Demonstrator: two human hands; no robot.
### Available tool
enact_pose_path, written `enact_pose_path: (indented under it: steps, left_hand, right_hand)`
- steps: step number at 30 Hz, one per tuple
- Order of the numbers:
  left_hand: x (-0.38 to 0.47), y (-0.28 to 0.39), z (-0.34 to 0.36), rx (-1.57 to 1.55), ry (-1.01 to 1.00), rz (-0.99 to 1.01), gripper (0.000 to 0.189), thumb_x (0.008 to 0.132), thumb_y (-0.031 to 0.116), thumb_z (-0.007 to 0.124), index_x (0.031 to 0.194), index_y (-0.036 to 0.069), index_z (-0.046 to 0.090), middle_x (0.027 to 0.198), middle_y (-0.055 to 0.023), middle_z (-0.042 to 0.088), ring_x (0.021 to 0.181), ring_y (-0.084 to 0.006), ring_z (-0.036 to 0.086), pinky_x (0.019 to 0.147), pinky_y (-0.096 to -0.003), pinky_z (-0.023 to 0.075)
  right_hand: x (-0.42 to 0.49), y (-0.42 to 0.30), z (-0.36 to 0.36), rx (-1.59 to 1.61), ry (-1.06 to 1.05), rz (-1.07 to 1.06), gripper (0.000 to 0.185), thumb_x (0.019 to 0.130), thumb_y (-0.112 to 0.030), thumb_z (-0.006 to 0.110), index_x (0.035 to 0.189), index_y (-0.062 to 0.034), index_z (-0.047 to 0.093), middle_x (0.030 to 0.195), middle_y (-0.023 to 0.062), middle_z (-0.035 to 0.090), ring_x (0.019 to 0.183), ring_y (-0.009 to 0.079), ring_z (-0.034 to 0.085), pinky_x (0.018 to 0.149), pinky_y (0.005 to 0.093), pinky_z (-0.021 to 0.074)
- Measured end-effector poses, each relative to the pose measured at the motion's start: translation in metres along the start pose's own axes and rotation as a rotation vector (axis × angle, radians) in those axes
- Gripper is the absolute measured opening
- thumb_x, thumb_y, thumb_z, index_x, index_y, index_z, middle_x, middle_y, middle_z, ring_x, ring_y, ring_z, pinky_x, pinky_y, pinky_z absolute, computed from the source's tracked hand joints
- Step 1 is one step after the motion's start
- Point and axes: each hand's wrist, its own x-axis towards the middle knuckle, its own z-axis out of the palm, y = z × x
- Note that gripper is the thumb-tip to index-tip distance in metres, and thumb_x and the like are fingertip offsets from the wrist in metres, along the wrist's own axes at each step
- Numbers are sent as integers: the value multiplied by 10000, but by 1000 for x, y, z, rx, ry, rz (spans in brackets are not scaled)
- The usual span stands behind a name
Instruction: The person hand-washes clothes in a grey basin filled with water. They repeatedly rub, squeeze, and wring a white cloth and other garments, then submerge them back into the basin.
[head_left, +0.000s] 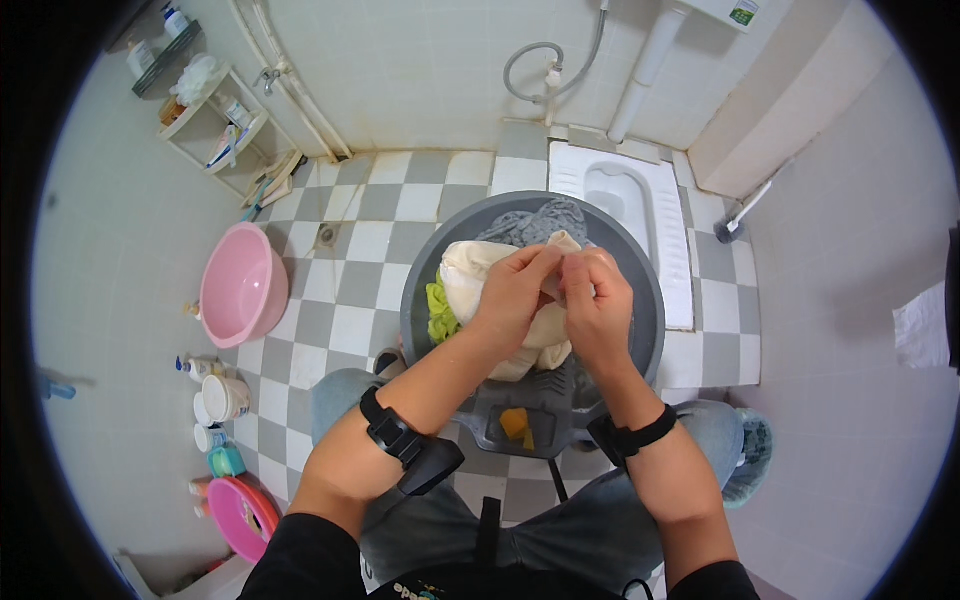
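Over a large round grey washtub (415, 300), my left hand (517, 296) and my right hand (598, 296) pinch a cream cloth garment (471, 274) close together, a fold of it poking up between the fingertips. The rest of the garment lies in the tub under my hands. A wet grey patterned cloth (536, 225) is bunched at the tub's far side, and a lime-green cloth (441, 311) shows at its left. Pieces of yellow-orange soap (514, 423) lie in the tray at the near end of the tub's ribbed washboard (555, 381).
A white squat toilet (675, 247) adjoins the tub at the upper right. A pink basin (236, 289), a lidded white bucket (225, 398) and more basins (238, 517) line the left wall. A toilet brush (729, 227) and a lined waste bin (752, 461) are at the right.
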Motion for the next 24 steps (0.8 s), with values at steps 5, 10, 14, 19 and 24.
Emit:
enact_pose_path:
  steps: [5,10,14,19,24]
  left_hand:
    - [-3,8,-5,-142,-165,-88,261,1024,251,528,1129,42,645,1096,-37,630,1035,-148,589,934,-356,475]
    - [-6,8,-2,-67,-205,-99,240,1014,204,526,1114,25,649,1138,-56,618,1073,-165,581,975,-382,466]
    - [-5,2,2,16,-81,25,172,980,144,563,1035,13,660,978,-19,620,908,-102,581,863,-275,488]
    - [-1,1,-1,165,-35,253,169,1010,168,526,1027,48,645,911,30,611,861,-51,552,785,-211,450]
    - [-4,4,2,171,-38,317,235,1039,232,506,922,63,620,856,55,585,787,-25,507,680,-205,419]
  right_hand:
    - [1,-13,-16,361,115,386,149,977,-116,611,875,-7,613,748,-6,564,682,57,513,594,216,430]
    - [3,-16,-26,23,-3,369,151,923,-165,690,915,-26,631,783,-36,584,666,31,518,595,189,436]
    - [10,-13,-39,161,-59,577,123,909,-139,685,921,-27,637,871,-16,619,732,37,538,644,184,445]
    - [17,-13,-53,386,-47,543,63,949,-114,607,937,-53,617,929,-16,629,860,42,542,767,215,443]
    - [15,-12,-51,487,-111,568,87,992,-163,552,950,-93,583,915,-33,618,844,72,545,807,265,451]
